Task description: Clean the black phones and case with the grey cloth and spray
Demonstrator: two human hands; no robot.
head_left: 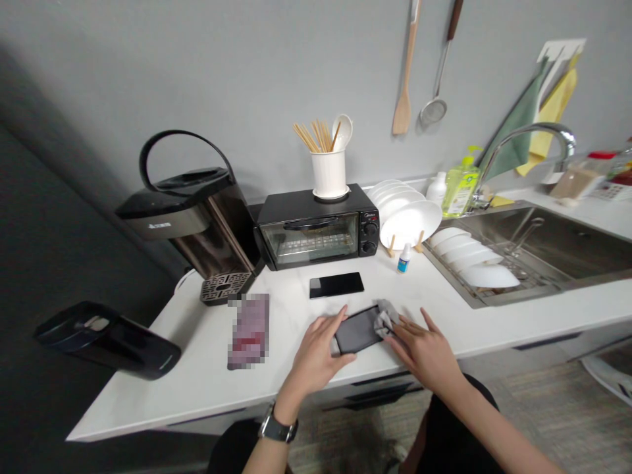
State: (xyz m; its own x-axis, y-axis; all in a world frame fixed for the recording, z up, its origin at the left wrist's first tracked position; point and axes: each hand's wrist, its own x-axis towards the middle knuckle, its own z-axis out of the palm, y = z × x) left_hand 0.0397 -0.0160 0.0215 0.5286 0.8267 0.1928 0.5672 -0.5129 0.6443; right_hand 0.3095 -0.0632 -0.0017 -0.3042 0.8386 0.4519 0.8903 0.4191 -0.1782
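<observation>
Bright, soft indoor light falls evenly from above. The white table reflects it strongly, close to washed out. The grey wall darkens toward 9 o'clock, where the left edge sinks into deep shadow. A faint shadow sits beside the wooden spatula at 1 o'clock. Highlights glint on the curved tap at 2 o'clock and the black phone near centre. The dark device at 5 o'clock shows a dull sheen. Wide-angle distortion slants the table edge and tilts the kettle at 9 o'clock. A pixelated rectangle masks something at 7 o'clock. Focus is sharp at the centre and softer at the edges.
</observation>
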